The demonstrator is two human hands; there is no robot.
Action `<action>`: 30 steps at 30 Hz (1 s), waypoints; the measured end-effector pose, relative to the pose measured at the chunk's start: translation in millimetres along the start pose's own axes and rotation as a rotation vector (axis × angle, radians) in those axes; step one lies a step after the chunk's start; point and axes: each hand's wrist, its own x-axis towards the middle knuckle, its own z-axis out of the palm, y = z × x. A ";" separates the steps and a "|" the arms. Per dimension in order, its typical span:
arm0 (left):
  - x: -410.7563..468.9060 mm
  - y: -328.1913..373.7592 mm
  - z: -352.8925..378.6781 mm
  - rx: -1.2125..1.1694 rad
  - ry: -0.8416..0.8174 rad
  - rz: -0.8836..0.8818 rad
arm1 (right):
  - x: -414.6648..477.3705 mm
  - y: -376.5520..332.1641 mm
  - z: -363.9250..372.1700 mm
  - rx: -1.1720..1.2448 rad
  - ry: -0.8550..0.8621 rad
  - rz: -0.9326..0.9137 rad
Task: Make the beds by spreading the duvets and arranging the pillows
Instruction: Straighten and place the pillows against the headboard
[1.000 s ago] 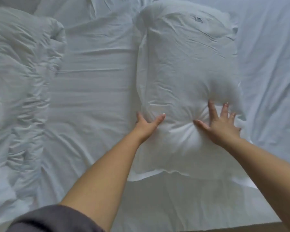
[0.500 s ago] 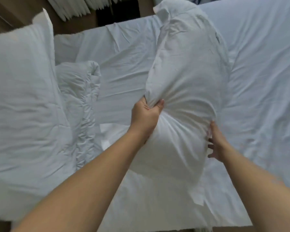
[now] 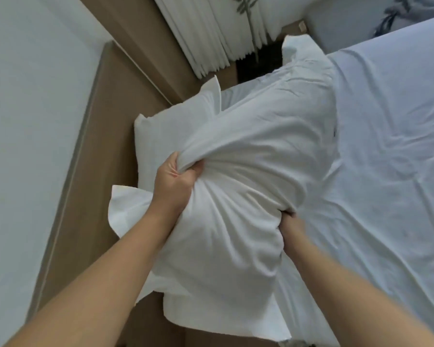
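I hold a large white pillow up off the bed, its long axis running away from me. My left hand grips a bunch of the pillowcase on the pillow's left side. My right hand grips its lower right edge, with the fingers mostly hidden in the fabric. A second white pillow lies partly hidden behind and left of the held one. The bed, covered in a wrinkled white sheet, fills the right side.
A brown headboard or wall panel runs down the left of the pillows, with a white wall beyond it. White pleated curtains hang at the top. A second bed's corner shows top right.
The pillow went from lying flat under my pressing hands to being gripped and lifted. My view has swung left toward the headboard, and the bunched duvet is out of sight.
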 end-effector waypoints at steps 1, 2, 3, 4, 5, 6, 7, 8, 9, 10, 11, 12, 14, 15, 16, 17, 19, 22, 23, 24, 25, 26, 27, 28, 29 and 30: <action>-2.0 -1.0 -20.5 -0.003 0.032 -0.004 | -7.1 -1.3 13.1 -0.021 -0.015 -0.036; -4.9 -1.4 -39.9 -0.007 0.066 -0.002 | -14.3 -4.0 26.7 -0.042 -0.013 -0.061; -6.4 -3.3 -59.1 -0.005 0.103 0.001 | -19.6 -8.2 39.8 -0.064 0.007 -0.080; -8.7 -3.4 -77.0 0.002 0.142 0.006 | -25.6 -14.4 52.9 -0.081 0.037 -0.108; -9.3 -5.2 -96.0 0.022 0.190 0.012 | -30.2 -21.0 67.1 -0.078 0.066 -0.148; -9.3 -6.4 -114.4 0.051 0.239 0.023 | -36.1 -30.1 82.5 -0.070 0.090 -0.208; -7.6 -9.1 -134.2 0.091 0.293 0.035 | -43.2 -39.4 100.1 -0.051 0.096 -0.269; -5.6 -11.8 -154.3 0.130 0.346 0.039 | -51.8 -48.2 119.0 -0.026 0.090 -0.325; -2.9 -16.3 -174.5 0.173 0.400 0.035 | -58.6 -55.7 138.4 -0.012 0.087 -0.384; 1.0 -24.3 -193.9 0.227 0.450 0.014 | -63.6 -60.9 157.4 -0.024 0.075 -0.441; 5.6 -36.8 -212.0 0.308 0.480 -0.032 | -67.0 -63.2 174.5 -0.065 0.052 -0.492; 9.1 -54.3 -228.9 0.419 0.480 -0.116 | -68.3 -62.2 188.7 -0.124 0.017 -0.535; 8.9 -98.3 -252.3 0.615 0.404 -0.390 | -63.9 -50.1 205.7 -0.334 -0.076 -0.576; 5.8 -121.8 -257.6 0.659 0.335 -0.513 | -57.1 -37.8 209.1 -0.463 -0.115 -0.564; 0.9 -142.3 -257.5 0.660 0.255 -0.597 | -48.2 -22.9 208.8 -0.557 -0.136 -0.532; -2.2 -159.7 -253.1 0.623 0.186 -0.637 | -41.3 -8.6 206.2 -0.588 -0.149 -0.486; -2.6 -183.1 -232.2 0.485 0.064 -0.633 | -35.4 15.3 201.5 -0.497 -0.217 -0.411; 8.8 -201.3 -192.5 0.425 -0.032 -0.624 | -23.6 27.4 207.3 -0.393 -0.258 -0.365; 12.6 -199.9 -182.6 0.451 -0.019 -0.628 | -20.0 23.5 210.4 -0.375 -0.249 -0.352; 17.5 -200.7 -176.1 0.472 0.002 -0.622 | -15.7 18.2 215.3 -0.357 -0.246 -0.343; 22.2 -200.3 -172.1 0.499 0.025 -0.596 | -11.6 12.6 222.7 -0.344 -0.255 -0.351; 26.9 -199.7 -170.8 0.533 0.050 -0.546 | -8.5 7.9 231.5 -0.332 -0.284 -0.377; 31.7 -197.8 -170.2 0.575 0.075 -0.475 | -7.4 3.7 240.8 -0.327 -0.327 -0.410; 37.5 -196.1 -169.5 0.623 0.096 -0.390 | -5.4 1.3 249.4 -0.337 -0.374 -0.448; 43.9 -194.5 -168.6 0.672 0.103 -0.310 | -3.9 0.8 256.3 -0.372 -0.416 -0.484; 50.8 -195.1 -167.5 0.730 0.094 -0.252 | -2.2 1.4 260.8 -0.424 -0.437 -0.501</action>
